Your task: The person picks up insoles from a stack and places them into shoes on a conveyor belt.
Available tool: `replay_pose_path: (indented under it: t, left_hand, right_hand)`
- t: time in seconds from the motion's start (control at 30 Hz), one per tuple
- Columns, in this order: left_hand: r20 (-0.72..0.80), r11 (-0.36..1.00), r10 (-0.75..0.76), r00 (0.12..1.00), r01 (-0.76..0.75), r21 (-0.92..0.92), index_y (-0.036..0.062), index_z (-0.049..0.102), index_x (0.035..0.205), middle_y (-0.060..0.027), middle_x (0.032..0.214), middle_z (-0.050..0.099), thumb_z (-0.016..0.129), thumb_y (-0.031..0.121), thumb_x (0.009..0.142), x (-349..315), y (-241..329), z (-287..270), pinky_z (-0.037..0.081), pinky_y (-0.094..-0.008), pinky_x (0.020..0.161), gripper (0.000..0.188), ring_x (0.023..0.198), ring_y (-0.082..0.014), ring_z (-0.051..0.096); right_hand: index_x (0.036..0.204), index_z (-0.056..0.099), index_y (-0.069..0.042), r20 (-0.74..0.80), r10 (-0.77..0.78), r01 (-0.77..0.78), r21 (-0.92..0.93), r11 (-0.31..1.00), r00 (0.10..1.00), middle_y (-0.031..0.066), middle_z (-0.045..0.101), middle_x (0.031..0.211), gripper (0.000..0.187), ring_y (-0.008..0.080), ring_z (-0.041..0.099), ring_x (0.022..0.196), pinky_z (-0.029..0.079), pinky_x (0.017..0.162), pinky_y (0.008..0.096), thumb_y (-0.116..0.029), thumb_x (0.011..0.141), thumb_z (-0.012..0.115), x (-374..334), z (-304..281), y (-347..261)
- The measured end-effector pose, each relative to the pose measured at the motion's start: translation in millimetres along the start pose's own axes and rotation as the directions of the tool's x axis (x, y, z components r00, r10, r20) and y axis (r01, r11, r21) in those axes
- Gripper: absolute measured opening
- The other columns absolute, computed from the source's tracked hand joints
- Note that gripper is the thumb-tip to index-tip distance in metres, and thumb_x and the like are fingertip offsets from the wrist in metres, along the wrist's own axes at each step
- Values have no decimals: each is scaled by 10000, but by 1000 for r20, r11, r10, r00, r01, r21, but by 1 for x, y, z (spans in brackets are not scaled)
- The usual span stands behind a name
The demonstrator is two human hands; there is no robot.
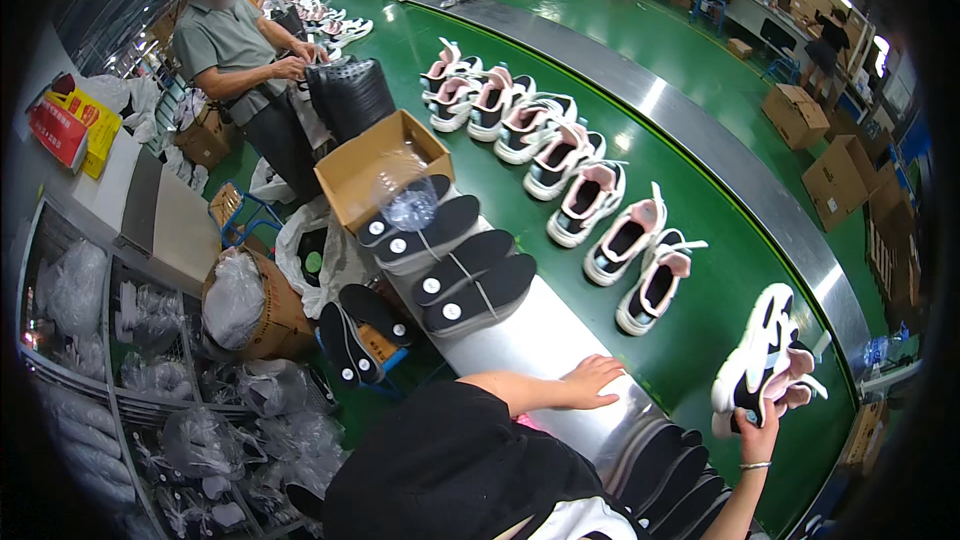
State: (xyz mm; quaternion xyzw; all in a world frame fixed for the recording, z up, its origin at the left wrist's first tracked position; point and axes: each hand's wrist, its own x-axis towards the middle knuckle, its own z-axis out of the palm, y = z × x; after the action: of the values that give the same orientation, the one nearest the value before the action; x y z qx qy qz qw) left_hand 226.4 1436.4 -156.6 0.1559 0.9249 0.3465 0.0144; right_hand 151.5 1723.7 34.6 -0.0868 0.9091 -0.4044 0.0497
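My right hand (pixel 757 432) grips a sneaker (pixel 752 355) by its heel at the right side of the green belt. This white, black and pink shoe is tipped on its side, its white sole facing left; a second shoe seems to lie against it, though their overlap hides how they meet. On the metal edge of the line, my left hand (pixel 594 382) lies flat with its fingers apart and nothing in it. Sneakers of the same colours, such as the nearest one (pixel 655 285), stand in a row along the belt (pixel 610 325), beyond my left hand.
Tied stacks of black insoles (pixel 478 290) lie on the metal ledge, with more insoles (pixel 660 470) by my right forearm. An open cardboard box (pixel 385 165) sits past them. A co-worker (pixel 235 60) stands at the far left, beside a black wrapped bundle (pixel 350 97).
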Motion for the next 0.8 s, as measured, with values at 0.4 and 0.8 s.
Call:
replay_pose_path:
  t: [0.4,0.8]
  left_hand:
    - [-81,781,-271,959,170,-601,-22,149,1258,-239,1246,207,661,281,662,-49,-2,-99,205,-393,993,842,1172,-358,235]
    - [-157,963,-20,987,-23,-267,-50,214,1222,-227,1182,307,664,253,657,-35,11,-114,210,-403,965,783,1095,-350,318]
  right_hand:
    - [863,528,-151,346,44,145,-502,852,937,115,511,802,193,268,545,796,262,890,470,-166,672,555,-65,195,-107]
    - [945,529,-74,-274,232,-302,-249,920,933,104,564,865,318,275,530,852,414,779,359,-207,677,635,-119,133,-33]
